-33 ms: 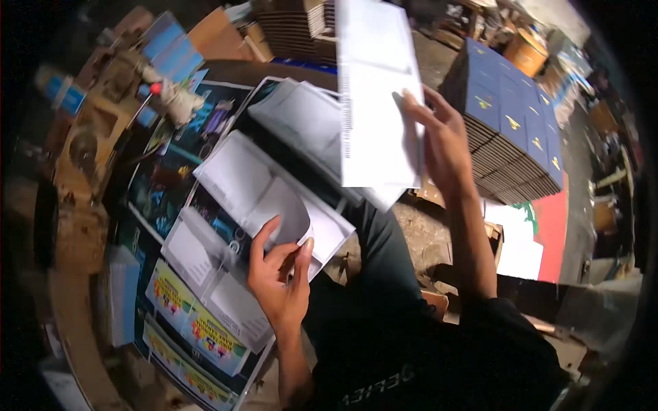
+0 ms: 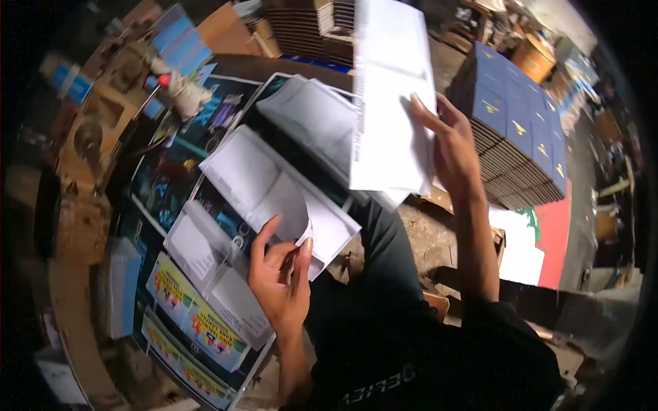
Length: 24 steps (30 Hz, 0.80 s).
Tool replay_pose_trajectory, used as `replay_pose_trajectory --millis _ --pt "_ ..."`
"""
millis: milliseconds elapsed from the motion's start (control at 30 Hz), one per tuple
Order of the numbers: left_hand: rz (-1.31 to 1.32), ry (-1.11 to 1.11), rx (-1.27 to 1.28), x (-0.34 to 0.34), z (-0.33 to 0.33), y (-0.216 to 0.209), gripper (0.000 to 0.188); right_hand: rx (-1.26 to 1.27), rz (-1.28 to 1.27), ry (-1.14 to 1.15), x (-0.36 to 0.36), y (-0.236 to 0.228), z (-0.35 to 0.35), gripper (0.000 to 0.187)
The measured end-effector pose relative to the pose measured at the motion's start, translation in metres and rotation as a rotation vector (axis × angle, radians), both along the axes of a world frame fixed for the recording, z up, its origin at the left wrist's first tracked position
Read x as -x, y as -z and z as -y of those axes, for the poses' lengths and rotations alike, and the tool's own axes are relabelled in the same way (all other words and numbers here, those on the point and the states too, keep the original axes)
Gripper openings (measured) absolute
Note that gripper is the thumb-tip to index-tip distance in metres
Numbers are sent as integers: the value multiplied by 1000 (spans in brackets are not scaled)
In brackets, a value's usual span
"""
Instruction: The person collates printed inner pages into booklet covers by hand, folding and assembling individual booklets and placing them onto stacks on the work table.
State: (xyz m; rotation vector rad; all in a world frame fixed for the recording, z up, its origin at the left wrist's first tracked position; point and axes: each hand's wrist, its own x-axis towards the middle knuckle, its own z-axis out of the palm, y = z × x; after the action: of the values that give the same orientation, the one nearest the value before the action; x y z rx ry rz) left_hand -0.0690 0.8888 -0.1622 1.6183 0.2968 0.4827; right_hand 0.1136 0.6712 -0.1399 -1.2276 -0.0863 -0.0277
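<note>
My right hand point(image 2: 454, 140) is closed on the edge of a long white printed sheet point(image 2: 392, 130), thumb on its face. The sheet is raised above the bench; whether it is one leaf or several I cannot tell. Lower down, my left hand point(image 2: 281, 277) pinches the curled corner of a white page point(image 2: 291, 205) between its fingertips. That page lies on a stack of white sheets point(image 2: 240, 164) on the bench. Beyond it, a second white stack point(image 2: 308, 113) is partly hidden behind the raised sheet. A pile of pale printed sheets point(image 2: 195, 240) lies left of my left hand.
Yellow printed sheets point(image 2: 199, 322) lie at the bench's near left. The bench has a dark printed covering point(image 2: 164, 198). A wooden machine frame point(image 2: 86, 178) stands at left. Blue-covered books point(image 2: 510, 113) are stacked at right, with an orange bucket point(image 2: 533, 58) behind.
The raised sheet and my right hand have shifted slightly right. The whole view has moved a little too. My left hand still pinches the page corner.
</note>
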Motion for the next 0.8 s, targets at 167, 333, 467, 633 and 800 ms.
replay_pose_trajectory --millis 167,333,467,633,800 --pt "-11 -99 104 35 -18 16 28 434 -64 -197 9 20 -26 61" --pt "94 -40 51 39 -29 24 20 788 117 -478 16 32 -86 46" --pt "76 121 83 40 -31 -2 28 717 180 -521 33 71 -110 52" --pt "-384 19 -698 83 -66 -44 34 711 -163 -483 23 65 -118 82" --pt "-505 37 -788 111 -82 -18 38 860 -104 -343 30 58 -122 114"
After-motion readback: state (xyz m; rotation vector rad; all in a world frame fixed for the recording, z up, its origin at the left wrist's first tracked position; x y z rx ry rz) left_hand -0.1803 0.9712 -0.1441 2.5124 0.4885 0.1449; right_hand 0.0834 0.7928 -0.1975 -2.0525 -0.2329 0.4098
